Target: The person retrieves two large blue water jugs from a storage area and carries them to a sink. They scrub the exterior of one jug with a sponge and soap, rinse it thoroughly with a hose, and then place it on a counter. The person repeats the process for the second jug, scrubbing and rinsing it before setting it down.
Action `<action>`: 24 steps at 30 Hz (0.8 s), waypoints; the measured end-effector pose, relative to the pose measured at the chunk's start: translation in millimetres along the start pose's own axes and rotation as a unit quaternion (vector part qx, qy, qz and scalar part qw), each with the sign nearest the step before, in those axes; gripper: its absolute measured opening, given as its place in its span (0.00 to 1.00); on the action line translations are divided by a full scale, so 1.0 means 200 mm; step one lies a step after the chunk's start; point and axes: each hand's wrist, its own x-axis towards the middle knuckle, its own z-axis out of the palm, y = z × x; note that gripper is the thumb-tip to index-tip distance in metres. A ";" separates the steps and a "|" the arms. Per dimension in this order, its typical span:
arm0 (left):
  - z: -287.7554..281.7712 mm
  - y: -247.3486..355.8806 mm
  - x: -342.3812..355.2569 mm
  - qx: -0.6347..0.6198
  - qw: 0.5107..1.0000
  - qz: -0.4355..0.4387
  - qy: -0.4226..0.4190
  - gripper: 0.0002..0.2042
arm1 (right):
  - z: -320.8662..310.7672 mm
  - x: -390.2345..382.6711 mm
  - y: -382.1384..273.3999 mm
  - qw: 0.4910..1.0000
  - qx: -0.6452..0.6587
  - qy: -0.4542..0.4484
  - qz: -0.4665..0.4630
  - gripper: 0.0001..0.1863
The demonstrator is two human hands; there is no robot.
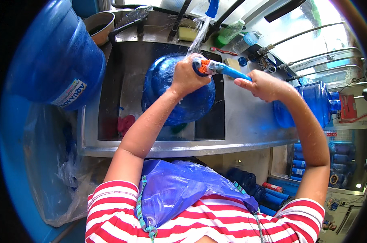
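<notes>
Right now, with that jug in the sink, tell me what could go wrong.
The wet jug might twist loose: the left hand seems to hold it only by the neck. The brush, orange head at the mouth, could slip from the right hand if wet. Water scattering below the hose may splash past the sink.

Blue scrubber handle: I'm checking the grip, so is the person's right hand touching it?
Touching. The head view shows it plainly: the right hand grips the rear end of the blue scrubber handle, with no gap between them.
</notes>
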 end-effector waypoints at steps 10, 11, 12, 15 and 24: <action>-0.11 -0.10 0.08 -0.030 0.999 -0.025 -0.033 0.22 | -0.23 0.06 -0.30 0.983 -0.170 -0.026 0.058 0.22; -0.12 -0.11 0.08 -0.041 0.998 -0.018 -0.054 0.23 | -0.22 0.05 -0.33 0.983 -0.174 -0.027 0.055 0.19; -0.16 -0.13 0.11 -0.044 0.997 -0.005 -0.069 0.23 | -0.24 0.05 -0.37 0.982 -0.182 -0.020 0.045 0.16; -0.06 -0.08 0.01 0.047 0.991 -0.002 0.129 0.23 | -0.24 0.12 -0.43 0.965 -0.259 -0.018 0.050 0.13; -0.05 0.03 -0.01 -0.020 0.997 0.024 -0.071 0.23 | -0.01 0.23 -0.50 0.905 -0.408 0.049 -0.114 0.08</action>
